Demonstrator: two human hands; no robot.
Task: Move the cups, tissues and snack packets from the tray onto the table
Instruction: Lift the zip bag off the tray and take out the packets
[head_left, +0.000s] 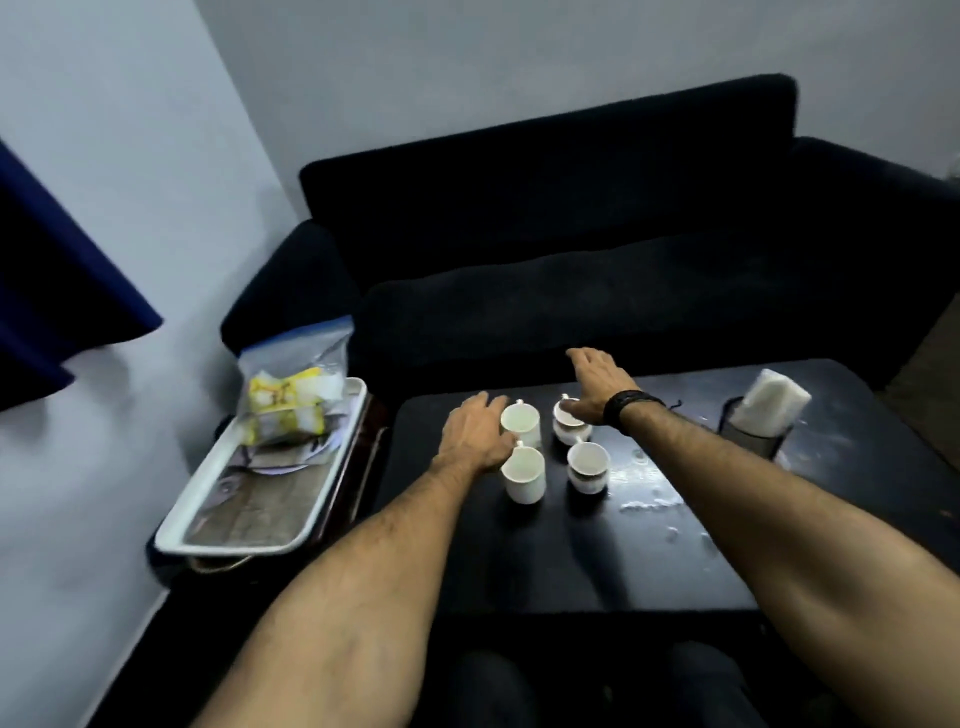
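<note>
Several white cups stand grouped on the black table (545, 561): a back left cup (522, 422), a front left cup (525, 475), a back right cup (570, 427) and a front right cup (588, 466). My left hand (475, 432) rests against the two left cups, fingers loose and not wrapped around either. Palm down with fingers spread, my right hand (597, 382) hovers over the back right cup. A clear zip bag of yellow snack packets (293, 402) sits at the far end of the white tray (234, 545) on the left. White tissues in a dark holder (769, 410) stand on the table's right side.
The tray rests on a low dark stand left of the table. A dark sofa (571, 234) runs right behind the table. Wet patches (649, 501) shine on the tabletop right of the cups. A blue curtain (52, 291) hangs at the far left.
</note>
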